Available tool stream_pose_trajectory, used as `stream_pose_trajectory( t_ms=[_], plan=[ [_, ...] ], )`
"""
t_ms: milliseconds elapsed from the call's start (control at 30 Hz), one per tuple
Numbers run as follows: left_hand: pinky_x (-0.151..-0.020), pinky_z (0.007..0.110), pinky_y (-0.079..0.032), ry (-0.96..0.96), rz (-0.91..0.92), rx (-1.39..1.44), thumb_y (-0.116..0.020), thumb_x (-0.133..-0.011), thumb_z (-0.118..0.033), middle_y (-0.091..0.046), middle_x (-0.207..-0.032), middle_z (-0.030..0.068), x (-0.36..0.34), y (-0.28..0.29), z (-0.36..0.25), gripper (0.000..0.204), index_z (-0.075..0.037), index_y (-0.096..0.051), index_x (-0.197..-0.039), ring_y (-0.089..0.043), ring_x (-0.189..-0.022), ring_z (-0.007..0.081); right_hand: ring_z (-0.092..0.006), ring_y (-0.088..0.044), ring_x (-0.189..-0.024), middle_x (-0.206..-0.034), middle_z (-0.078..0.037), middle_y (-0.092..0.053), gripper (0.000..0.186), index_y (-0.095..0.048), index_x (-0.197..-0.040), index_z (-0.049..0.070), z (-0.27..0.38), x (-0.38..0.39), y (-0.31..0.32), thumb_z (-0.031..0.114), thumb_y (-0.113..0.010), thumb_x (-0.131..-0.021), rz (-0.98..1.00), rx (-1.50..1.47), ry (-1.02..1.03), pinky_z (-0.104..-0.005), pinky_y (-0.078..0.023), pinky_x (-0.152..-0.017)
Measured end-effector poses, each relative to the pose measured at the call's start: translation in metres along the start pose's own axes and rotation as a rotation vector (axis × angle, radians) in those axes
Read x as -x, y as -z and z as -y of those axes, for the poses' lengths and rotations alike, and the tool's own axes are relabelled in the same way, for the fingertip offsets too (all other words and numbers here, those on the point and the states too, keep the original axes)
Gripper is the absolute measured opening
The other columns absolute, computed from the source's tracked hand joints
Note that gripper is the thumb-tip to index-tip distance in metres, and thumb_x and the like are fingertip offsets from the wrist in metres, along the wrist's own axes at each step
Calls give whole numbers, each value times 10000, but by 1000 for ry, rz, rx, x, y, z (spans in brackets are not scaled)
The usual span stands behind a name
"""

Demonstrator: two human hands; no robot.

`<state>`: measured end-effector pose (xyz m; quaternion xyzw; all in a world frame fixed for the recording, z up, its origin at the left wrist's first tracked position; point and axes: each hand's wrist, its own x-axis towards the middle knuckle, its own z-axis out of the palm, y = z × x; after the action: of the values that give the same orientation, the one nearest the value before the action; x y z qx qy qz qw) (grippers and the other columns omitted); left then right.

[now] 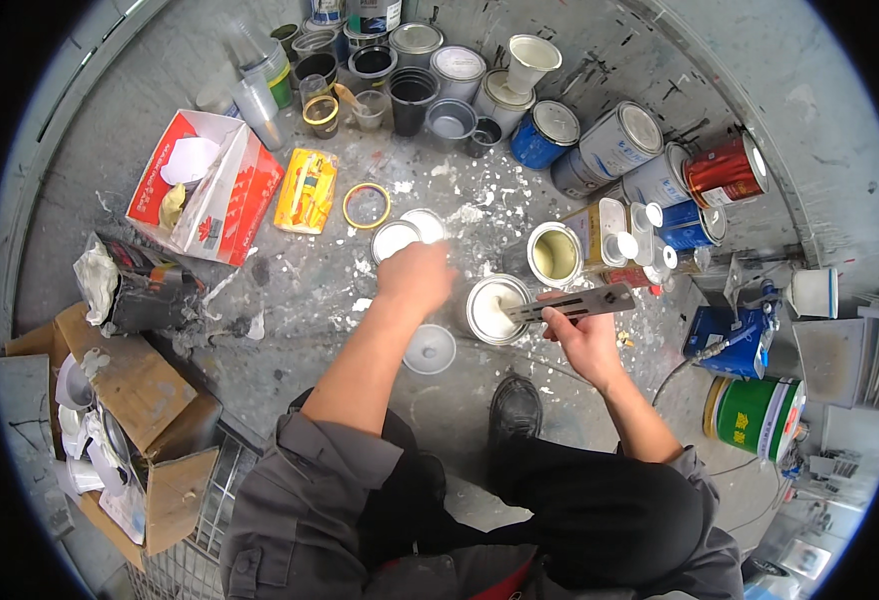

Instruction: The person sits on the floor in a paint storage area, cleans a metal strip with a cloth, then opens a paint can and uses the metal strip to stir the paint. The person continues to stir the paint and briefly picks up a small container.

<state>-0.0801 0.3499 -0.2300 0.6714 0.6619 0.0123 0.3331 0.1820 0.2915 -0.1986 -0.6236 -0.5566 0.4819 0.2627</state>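
My left hand (415, 275) is curled and slightly blurred over a small white-topped container (394, 242), beside another pale round lid (427, 221); what its fingers hold, if anything, is hidden. My right hand (580, 340) grips a flat perforated metal strip (600, 298), whose left end sits over an open can of white paint (485, 320). Just behind stands an open can with yellowish contents (555, 258). A pale plastic lid (429, 349) lies below my left hand.
Paint cans (620, 140) and cups (410, 100) line the back and right. A red-and-white box (150, 190), yellow packet (305, 190) and tape ring (388, 205) lie at left. A cardboard box (135, 390) holds waste at lower left; a green bucket (745, 420) stands at right.
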Motion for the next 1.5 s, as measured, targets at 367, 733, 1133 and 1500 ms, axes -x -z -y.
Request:
stream_pose_trajectory(
  t_ms=[367, 733, 1133, 1500],
  plan=[
    [-870, 503, -566, -18, -25, 8, -692, -950, -316, -744, -1087, 176, -4, -6, 3, 335, -85, -685, -1193, -709, -1047, 372, -134, -686, -792, -1013, -97, -734, 234, -682, -1195, -64, -16, -3, 0, 30, -670, -981, -62, 2, 67, -281, -577, -689],
    [-897, 493, -565, -15, -11, 13, -688, -952, -330, -744, -1104, 186, -4, -7, 3, 345, -96, -691, -1204, -708, -1068, 373, -112, -666, -764, -1006, -71, -737, 249, -691, -1232, -23, -12, -3, 0, 46, -681, -993, -101, -164, 74, -266, -568, -706],
    [-893, 439, -561, -139, 143, 336, -665, -981, -290, -750, -1105, 186, -4, -29, 57, 392, -34, -668, -1277, -720, -1038, 341, -252, -700, -818, -905, -122, -695, 309, -720, -1221, 53, 0, 13, 18, -5, -696, -918, -94, 268, 414, -344, -567, -734],
    [-943, 360, -536, -30, 444, 915, -662, -1025, -355, -656, -1307, 151, -6, -84, 53, 566, -28, -518, -1464, -676, -1097, 214, -295, -680, -793, -911, -123, -699, 267, -743, -1160, 60, 6, -6, 14, -2, -719, -902, 236, 279, 528, -375, -548, -715]
  ],
)
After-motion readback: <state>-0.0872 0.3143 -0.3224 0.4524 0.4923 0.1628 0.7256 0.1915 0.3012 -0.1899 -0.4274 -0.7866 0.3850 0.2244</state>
